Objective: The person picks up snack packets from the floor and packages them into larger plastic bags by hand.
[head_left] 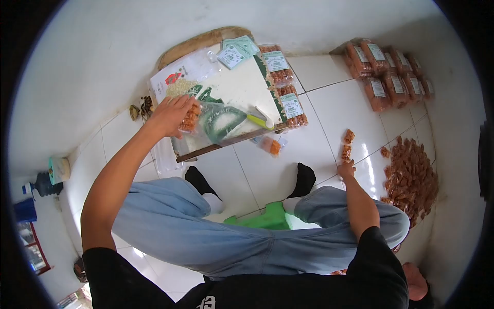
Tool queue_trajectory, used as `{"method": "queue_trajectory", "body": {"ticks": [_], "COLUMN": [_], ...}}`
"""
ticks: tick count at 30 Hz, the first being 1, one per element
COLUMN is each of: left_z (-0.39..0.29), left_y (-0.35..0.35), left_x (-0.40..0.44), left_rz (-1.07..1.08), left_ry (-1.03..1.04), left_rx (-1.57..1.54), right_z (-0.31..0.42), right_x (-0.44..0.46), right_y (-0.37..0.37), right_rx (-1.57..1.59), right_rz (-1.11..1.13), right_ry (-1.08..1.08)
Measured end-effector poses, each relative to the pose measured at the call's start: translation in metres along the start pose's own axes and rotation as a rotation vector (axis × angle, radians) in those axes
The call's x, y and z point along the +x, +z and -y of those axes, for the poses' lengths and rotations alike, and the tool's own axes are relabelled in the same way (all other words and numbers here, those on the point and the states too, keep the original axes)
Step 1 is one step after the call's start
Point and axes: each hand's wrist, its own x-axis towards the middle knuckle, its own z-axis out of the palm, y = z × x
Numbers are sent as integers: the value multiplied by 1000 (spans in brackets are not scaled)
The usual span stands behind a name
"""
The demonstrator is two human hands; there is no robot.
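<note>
Our left hand (172, 116) wraps around the full end of a clear bag (191, 118) on the low table (239, 85). Our right hand (346, 169) is by small packets (347, 152) on the floor (327, 116); we can't tell if it grips one. Squeezing too hard could crack the snacks. A careless pull could tip the bag.

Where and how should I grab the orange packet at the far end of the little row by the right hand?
I'd pinch the far packet by its left and right edges, coming from above. Those edges look free over the tiles, while the nearer packet sits between it and the right hand, crowding its near end.
</note>
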Motion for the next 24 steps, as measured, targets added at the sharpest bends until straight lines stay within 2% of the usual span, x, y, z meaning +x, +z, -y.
{"method": "queue_trajectory", "body": {"ticks": [1,3,4,6,7,9,11,13,14,15,17,18,21,22,24], "left_z": [-5,-20,-28,-41,-46,-50,-49,-48,-42,-37,-34,-37,-36,-35,-33], "left_y": [-12,-47,-61,-76,-79,-76,-80,-89,-83,-79,-72,-76,-84,-82,-78], "left_x": [1,-8,-15,-30,-36,-44,-52,-53,-53,-55,-60,-62,-65,-66,-67], "left_rz": [100,124,156,98,41,24,3,112,87,85,-62,-46,65,66,32], "left_ry": [-48,-35,-32,-10,2,26,29,-90,-110,-92,-112,-134,-182,-181,-179], "left_rx": [-47,-128,-221,-252,-291,-319,-342,-374,-402,-403,-360,-380,-482,-483,-450], "right_z": [-9,-9,-10,-6,-10,-4,15,42,53,49,42,37,37,39,44], "right_x": [19,25,22,12,27,46,45,10,-12,-7,12,14,23,32,36], "right_y": [13,14,6,-15,-14,-16,-11,-20,-33,-27,-13,-17,-20,-26,-45], "right_rx": [34,436,444,399,401,345,389,188,123,121,270,267,489,517,504], "right_rz": [-4,-105,-106,-290,-289,-330,-317,-306,-255,-260,-164,-173,-351,-409,-454], "right_ry": [-23,357,367,206,207,-103,-183,-200,-183,-166,-231,-219,-104,7,37]}}
